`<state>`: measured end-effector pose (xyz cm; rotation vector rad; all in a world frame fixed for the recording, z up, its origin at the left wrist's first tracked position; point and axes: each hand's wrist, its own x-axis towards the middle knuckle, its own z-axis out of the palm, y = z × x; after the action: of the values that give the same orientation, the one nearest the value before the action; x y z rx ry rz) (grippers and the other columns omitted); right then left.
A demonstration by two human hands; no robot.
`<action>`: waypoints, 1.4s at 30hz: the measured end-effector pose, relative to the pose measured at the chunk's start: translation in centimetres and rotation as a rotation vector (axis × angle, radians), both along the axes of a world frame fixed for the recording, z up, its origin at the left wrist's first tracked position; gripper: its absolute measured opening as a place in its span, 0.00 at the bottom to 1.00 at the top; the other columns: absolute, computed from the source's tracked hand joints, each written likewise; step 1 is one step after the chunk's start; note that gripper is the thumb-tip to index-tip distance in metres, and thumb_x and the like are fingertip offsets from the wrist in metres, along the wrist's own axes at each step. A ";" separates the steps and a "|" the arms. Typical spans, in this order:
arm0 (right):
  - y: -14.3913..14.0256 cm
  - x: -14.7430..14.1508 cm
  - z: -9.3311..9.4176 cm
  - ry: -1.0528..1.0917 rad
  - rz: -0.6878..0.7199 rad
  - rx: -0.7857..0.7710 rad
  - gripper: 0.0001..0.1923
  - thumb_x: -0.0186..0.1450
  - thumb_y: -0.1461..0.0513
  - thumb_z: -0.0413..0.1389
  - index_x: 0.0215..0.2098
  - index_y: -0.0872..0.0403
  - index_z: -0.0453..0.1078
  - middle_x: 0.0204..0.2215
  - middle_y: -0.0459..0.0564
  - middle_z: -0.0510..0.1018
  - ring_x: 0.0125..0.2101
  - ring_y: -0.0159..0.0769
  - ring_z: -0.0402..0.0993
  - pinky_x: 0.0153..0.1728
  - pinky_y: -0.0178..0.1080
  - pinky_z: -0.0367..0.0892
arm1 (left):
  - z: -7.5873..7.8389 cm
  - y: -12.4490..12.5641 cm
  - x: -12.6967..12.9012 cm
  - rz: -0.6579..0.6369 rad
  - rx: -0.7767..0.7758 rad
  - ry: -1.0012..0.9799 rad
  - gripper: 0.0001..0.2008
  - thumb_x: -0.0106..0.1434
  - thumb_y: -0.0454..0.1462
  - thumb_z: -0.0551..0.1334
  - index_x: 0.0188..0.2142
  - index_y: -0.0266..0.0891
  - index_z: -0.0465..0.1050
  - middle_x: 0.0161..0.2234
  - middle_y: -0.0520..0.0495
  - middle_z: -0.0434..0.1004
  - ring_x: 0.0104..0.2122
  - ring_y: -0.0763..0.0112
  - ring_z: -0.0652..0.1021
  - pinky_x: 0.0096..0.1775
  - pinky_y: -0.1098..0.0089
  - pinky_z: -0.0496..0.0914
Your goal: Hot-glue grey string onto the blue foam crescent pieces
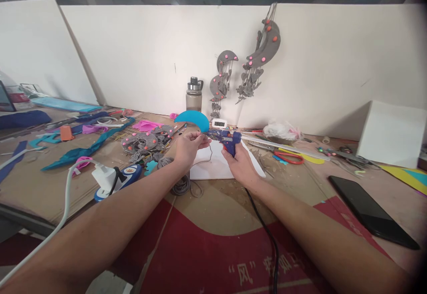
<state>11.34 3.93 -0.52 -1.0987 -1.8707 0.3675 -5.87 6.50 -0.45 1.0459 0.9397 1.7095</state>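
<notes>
My right hand (243,163) is wrapped round the grip of a blue hot glue gun (228,139), with a long clear glue stick (267,142) out of its back. The gun's nozzle points left, close to the fingertips of my left hand (190,149). Those fingers are pinched together on a bright blue felt crescent (191,118), held above the table. A thin grey cord (211,155) hangs from near the pinch over a white board (213,169). Whether the nozzle touches the crescent is too small to tell.
Grey crescents with pink dots (147,140) and a grey yarn coil (181,186) lie left. A power strip (128,176) stands nearby. At right are red-handled scissors (289,157) and a phone (370,209). Behind are a bottle (194,94) and hanging crescent ornaments (268,45). The gun's black cable (267,231) runs frontward.
</notes>
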 end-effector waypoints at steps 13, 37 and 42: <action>0.4 0.3 0.0 0.001 -0.039 0.016 0.18 0.63 0.58 0.50 0.50 0.54 0.64 0.45 0.56 0.75 0.44 0.45 0.70 0.46 0.47 0.64 | 0.4 0.0 -0.1 0.023 0.022 -0.009 0.08 0.54 0.36 0.66 0.29 0.32 0.71 0.27 0.45 0.77 0.29 0.69 0.79 0.39 0.62 0.75; -0.1 -1.0 2.5 0.353 0.146 -0.133 0.12 0.59 0.57 0.55 0.37 0.50 0.57 0.42 0.50 0.72 0.42 0.37 0.69 0.43 0.43 0.65 | 2.1 -2.1 0.7 0.110 0.216 0.464 0.09 0.56 0.39 0.64 0.35 0.35 0.71 0.31 0.46 0.79 0.31 0.66 0.80 0.33 0.67 0.75; -0.9 -3.1 1.4 0.735 0.354 -0.543 0.22 0.53 0.57 0.61 0.40 0.47 0.54 0.35 0.42 0.72 0.32 0.31 0.71 0.38 0.42 0.67 | 1.9 -2.4 0.3 0.277 0.277 0.813 0.06 0.55 0.37 0.64 0.32 0.39 0.76 0.28 0.47 0.80 0.32 0.66 0.80 0.38 0.68 0.72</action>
<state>8.22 3.03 0.88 -0.7882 -1.3044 1.3464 -5.53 4.06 1.50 1.9476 1.4199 1.6698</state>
